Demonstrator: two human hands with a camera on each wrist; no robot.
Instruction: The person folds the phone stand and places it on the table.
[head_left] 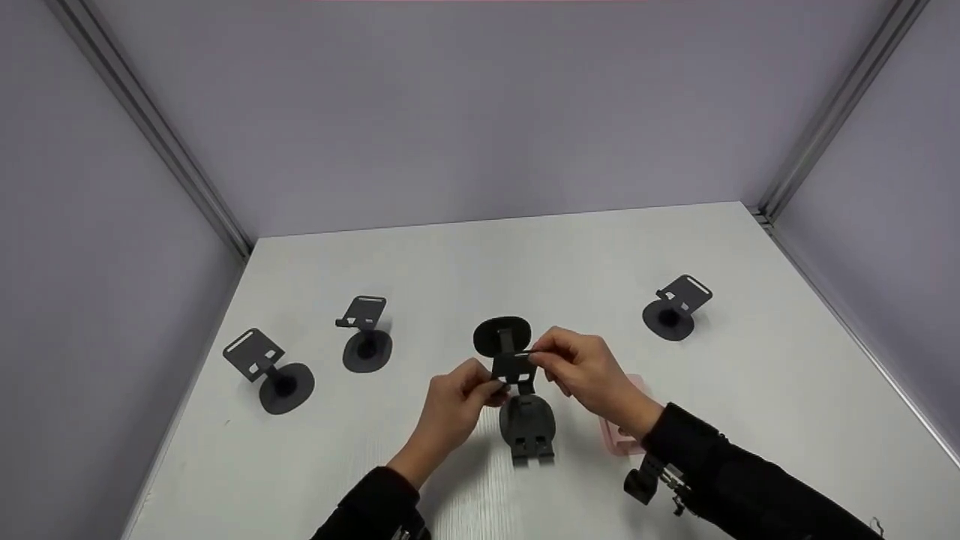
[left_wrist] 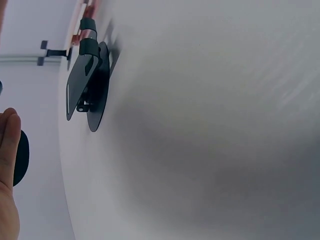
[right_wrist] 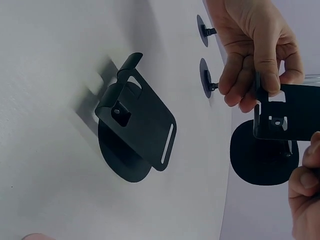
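Both hands hold a black phone stand [head_left: 513, 366] with a slotted plate and a rounded base [right_wrist: 260, 162]. My left hand [head_left: 457, 401] pinches the plate near its lipped lower edge, thumb at the lip in the right wrist view. My right hand [head_left: 581, 367] pinches the plate's opposite end by the corner. Just in front of the hands, a second phone stand [head_left: 528, 420] rests on the white table, its plate tilted back over its base. That stand also shows in the left wrist view, beside the edge of my left hand [left_wrist: 9, 160].
Two more black stands stand at the left, one nearer [head_left: 281, 386] and one farther back [head_left: 366, 349]. Another stand [head_left: 671, 319] is at the back right. A pink tray [head_left: 619, 442] lies partly under my right forearm. Grey walls border the white table [head_left: 337, 465].
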